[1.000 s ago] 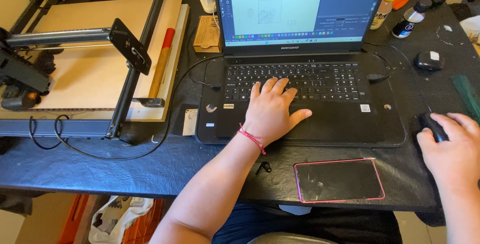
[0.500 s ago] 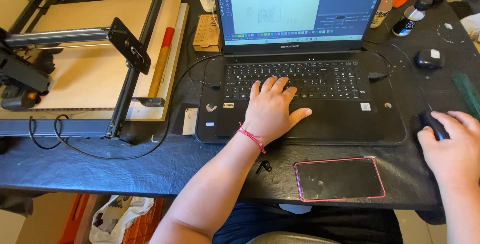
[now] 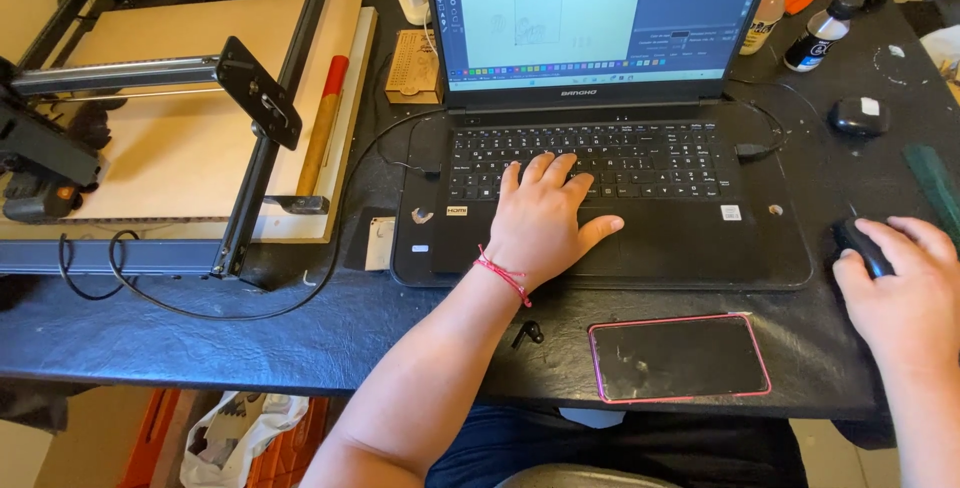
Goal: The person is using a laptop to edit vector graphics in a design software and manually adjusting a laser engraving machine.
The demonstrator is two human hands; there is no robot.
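At centre frame, left hand (image 3: pixel 545 218) spread flat on black laptop (image 3: pixel 610 163) keys, at right edge right hand (image 3: pixel 905 293) cupped over black mouse (image 3: pixel 862 246), seemingly gripping, phone (image 3: pixel 680 358) lower centre.

Pink-edged phone (image 3: pixel 680 358) face up, frame machine (image 3: pixel 180 118) over wooden board (image 3: pixel 180 148) — two bottles (image 3: pixel 790 23), small earbud (image 3: pixel 528 333)

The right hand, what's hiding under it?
A black computer mouse peeks out from under the right hand, which rests on it. Only the mouse's front end shows; the rest is covered by the palm.
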